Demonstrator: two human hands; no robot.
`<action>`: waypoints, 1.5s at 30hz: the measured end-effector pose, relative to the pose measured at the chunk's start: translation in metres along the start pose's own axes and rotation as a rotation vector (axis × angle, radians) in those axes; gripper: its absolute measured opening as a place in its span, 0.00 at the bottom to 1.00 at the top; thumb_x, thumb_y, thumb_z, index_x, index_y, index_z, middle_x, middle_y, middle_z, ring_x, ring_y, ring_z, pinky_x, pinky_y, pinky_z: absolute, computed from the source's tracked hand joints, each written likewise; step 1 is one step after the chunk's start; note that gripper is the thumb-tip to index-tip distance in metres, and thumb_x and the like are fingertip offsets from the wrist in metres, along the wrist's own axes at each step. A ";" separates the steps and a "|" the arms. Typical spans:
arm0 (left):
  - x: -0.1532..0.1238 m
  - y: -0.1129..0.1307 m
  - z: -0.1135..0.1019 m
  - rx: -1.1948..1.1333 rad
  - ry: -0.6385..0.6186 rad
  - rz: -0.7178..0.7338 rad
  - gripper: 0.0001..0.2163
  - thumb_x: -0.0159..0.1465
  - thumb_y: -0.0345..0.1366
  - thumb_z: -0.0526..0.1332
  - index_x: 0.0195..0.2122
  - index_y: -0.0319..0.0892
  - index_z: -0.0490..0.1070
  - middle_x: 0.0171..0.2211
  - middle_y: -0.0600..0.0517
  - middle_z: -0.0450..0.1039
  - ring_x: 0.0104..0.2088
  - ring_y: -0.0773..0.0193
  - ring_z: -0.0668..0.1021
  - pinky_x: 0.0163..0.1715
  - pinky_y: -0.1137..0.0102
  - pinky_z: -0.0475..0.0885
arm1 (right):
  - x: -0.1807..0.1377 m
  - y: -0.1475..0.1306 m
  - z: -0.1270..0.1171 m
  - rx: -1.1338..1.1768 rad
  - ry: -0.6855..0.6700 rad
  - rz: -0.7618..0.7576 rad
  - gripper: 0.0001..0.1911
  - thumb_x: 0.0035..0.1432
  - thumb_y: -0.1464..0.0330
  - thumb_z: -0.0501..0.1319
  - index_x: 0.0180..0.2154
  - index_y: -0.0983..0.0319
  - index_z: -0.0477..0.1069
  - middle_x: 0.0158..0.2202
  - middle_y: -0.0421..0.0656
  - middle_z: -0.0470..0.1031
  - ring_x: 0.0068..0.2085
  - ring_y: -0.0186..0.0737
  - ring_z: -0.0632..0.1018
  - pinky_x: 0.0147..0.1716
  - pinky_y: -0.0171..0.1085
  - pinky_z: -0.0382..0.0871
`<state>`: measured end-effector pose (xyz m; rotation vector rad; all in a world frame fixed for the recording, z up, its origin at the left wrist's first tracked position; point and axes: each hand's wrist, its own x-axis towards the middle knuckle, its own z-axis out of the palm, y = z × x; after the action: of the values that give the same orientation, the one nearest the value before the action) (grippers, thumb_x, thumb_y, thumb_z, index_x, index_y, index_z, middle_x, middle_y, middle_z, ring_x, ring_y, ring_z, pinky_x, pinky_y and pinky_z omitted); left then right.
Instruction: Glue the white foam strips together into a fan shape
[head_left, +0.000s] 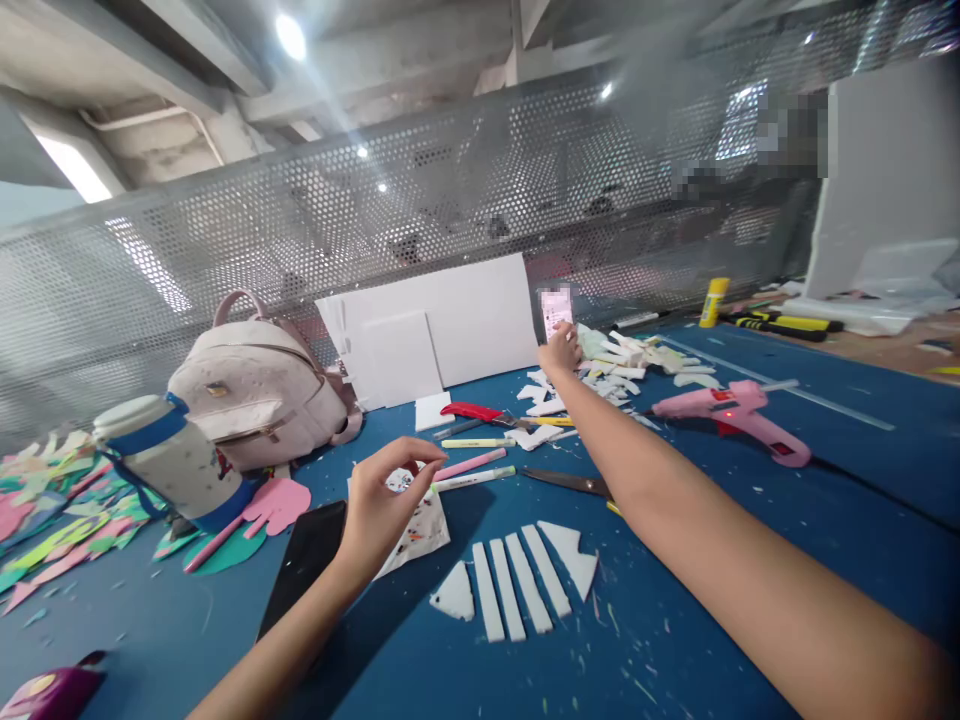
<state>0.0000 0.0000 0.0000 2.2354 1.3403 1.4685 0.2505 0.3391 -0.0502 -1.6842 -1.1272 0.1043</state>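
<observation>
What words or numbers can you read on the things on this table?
None can be read.
Pink phone screen by the right hand: shows something, too blurred to read.
Yellow glue bottle: any label too small to read.
White-and-blue patterned bottle: small pictures only, no letters I can make out.
Stained white paper under the left hand: only marks, no words.

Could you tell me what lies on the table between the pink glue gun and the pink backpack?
In the head view, between the glue gun and the backpack lie white foam scraps, a red-handled cutter, pens and leaning white boards; the right forearm crosses there too.
</observation>
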 end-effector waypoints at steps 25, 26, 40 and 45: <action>0.001 0.010 0.002 -0.003 0.020 0.002 0.11 0.71 0.43 0.64 0.38 0.40 0.76 0.36 0.52 0.79 0.36 0.65 0.80 0.39 0.67 0.78 | -0.088 -0.150 -0.089 0.690 -0.200 0.030 0.22 0.70 0.61 0.63 0.61 0.61 0.68 0.62 0.50 0.69 0.58 0.52 0.75 0.55 0.56 0.73; 0.001 0.012 0.002 -0.007 0.033 0.006 0.11 0.71 0.42 0.64 0.38 0.40 0.76 0.36 0.52 0.79 0.36 0.66 0.80 0.38 0.67 0.78 | -0.107 -0.157 -0.097 0.755 -0.289 0.013 0.21 0.70 0.61 0.63 0.60 0.61 0.68 0.62 0.50 0.69 0.57 0.51 0.75 0.55 0.55 0.73; -0.011 0.044 -0.003 -0.048 0.130 0.074 0.04 0.66 0.30 0.68 0.36 0.48 0.80 0.34 0.57 0.83 0.34 0.66 0.83 0.34 0.74 0.76 | -0.208 -0.054 -0.251 0.877 -1.582 -0.114 0.17 0.68 0.54 0.61 0.42 0.62 0.73 0.30 0.43 0.78 0.27 0.33 0.77 0.28 0.34 0.69; -0.022 0.051 0.008 -0.061 0.012 0.074 0.06 0.66 0.29 0.68 0.36 0.49 0.80 0.35 0.58 0.84 0.37 0.67 0.85 0.35 0.76 0.76 | -0.199 -0.028 -0.263 0.779 -1.540 -0.163 0.14 0.67 0.58 0.64 0.39 0.63 0.76 0.24 0.38 0.73 0.24 0.29 0.71 0.26 0.31 0.66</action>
<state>0.0338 -0.0437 0.0100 2.2642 1.2113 1.5273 0.2708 0.0126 -0.0002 -0.5723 -1.8851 1.6989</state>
